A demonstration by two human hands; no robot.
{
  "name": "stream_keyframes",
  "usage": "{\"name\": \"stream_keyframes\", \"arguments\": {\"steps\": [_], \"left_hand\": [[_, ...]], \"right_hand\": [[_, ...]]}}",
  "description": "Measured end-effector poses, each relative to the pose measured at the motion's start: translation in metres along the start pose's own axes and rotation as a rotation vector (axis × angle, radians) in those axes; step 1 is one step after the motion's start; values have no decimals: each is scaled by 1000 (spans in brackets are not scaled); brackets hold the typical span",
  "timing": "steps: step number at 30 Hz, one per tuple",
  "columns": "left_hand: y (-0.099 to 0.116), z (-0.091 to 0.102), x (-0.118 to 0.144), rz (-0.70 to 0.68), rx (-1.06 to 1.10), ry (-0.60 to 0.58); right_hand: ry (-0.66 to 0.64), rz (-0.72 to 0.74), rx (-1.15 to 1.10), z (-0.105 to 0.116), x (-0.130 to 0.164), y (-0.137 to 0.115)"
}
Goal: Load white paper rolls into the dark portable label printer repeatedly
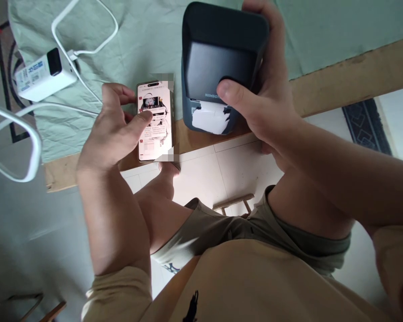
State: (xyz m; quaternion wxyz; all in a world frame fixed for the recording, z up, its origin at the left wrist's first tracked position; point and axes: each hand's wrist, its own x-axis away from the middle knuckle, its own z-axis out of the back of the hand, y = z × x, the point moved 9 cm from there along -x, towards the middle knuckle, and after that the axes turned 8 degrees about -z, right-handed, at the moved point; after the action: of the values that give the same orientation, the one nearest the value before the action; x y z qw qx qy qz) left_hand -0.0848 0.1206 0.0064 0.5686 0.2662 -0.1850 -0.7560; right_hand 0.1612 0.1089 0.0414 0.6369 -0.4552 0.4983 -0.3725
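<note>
Two hands busy: left hand (116, 127) cradles the phone (155, 120), thumb on screen; right hand (265, 96) grips the dark printer (218, 53) further right.

Your left hand (116, 129) holds the phone (155, 120) over the near edge of the bench (349, 76), thumb lying across its screen. Just to the right of the phone stands the label printer (218, 58), close to that same edge, with your right hand (262, 94) wrapped around its right side and the thumb on its front. A paper label (210, 117) sticks out of the printer's front, below the thumb. A cloth (147, 40) lies on the bench under the printer. Far left on the cloth sits the power bank (43, 74), with a cable (83, 27) looping behind it and to its left. Your knees are below the bench edge.
</note>
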Motion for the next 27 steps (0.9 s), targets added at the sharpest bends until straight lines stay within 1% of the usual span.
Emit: {"name": "stream_keyframes", "arguments": {"steps": [3, 5, 9, 10, 13, 16, 20, 22, 24, 27], "left_hand": [[2, -3, 0, 1, -27, -12], [4, -5, -1, -22, -7, -24], [2, -5, 0, -17, 259, -5], [3, -4, 1, -18, 286, -4], [7, -2, 3, -31, 177, -13], [6, -2, 3, -3, 90, -23], [-1, -2, 2, 28, 96, -10], [1, -3, 2, 49, 105, -4], [9, -3, 4, 87, 40, 1], [30, -6, 7, 141, -142, -20]], "right_hand": [[44, 30, -53, 5, 2, -4], [47, 35, -41, 5, 4, -6], [38, 44, -11, 3, 4, -7], [34, 48, -11, 3, 3, -7], [48, 80, -60, 4, 2, -9], [60, 89, -67, 5, 1, -8], [54, 74, -2, 4, 2, -7], [63, 77, -2, 5, 1, -7], [60, 69, 2, 4, 0, -6], [46, 83, -15, 3, -1, -7]]}}
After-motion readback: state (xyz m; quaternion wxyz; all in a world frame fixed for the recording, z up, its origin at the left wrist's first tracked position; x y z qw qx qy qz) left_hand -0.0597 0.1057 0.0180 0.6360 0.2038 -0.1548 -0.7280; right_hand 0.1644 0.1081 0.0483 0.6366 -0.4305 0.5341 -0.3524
